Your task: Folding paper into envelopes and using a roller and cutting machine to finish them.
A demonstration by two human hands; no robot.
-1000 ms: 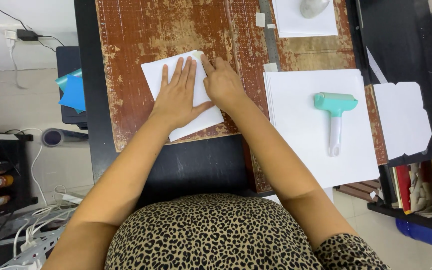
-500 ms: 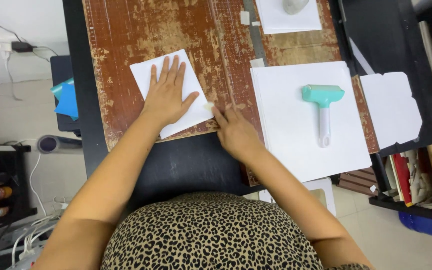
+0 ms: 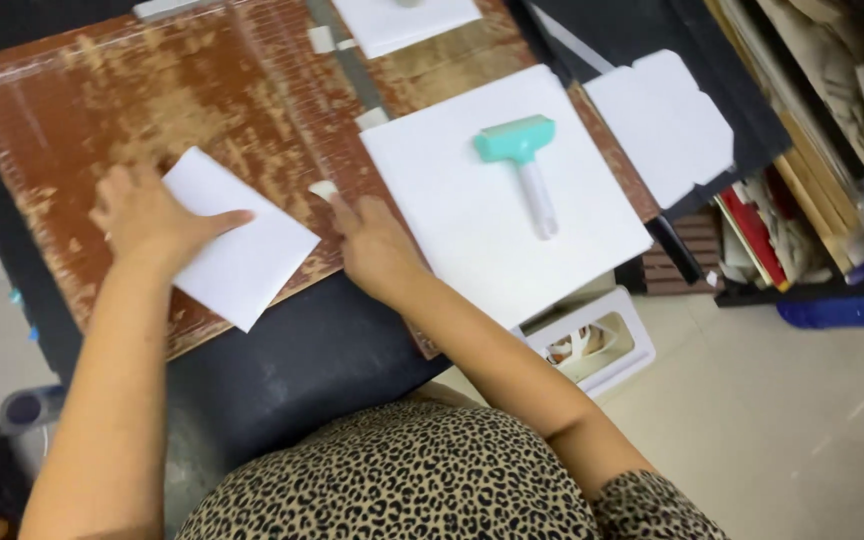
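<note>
I am looking down on a worn reddish-brown bench [image 3: 112, 90], its top scuffed pale in patches, with a black edge along its near side and a tiled floor at the lower right of the frame.

Nearest me, the left hand [image 3: 142, 215] lies flat on a folded white sheet [image 3: 242, 240] at centre left, fingers spread and gripping nothing, thumb stretched across the paper. The sheet sits skewed, one corner toward the bench's near edge. It looks creased but not pressed down hard, so I judge the flattening only partly done. The right hand [image 3: 377, 250] rests just beside it, fingers loosely curled, its forefinger touching a small white scrap [image 3: 323, 188]; whether it pinches that scrap I cannot tell.

Beyond the right hand lies a large white board [image 3: 452, 210] carrying a teal-headed roller [image 3: 524, 160], untouched. Further off sit a cut-out white card [image 3: 664, 120], another white sheet [image 3: 407, 20] at the top, and shelves of stock [image 3: 822, 130] at right. Nothing lies between the hands and the roller.
</note>
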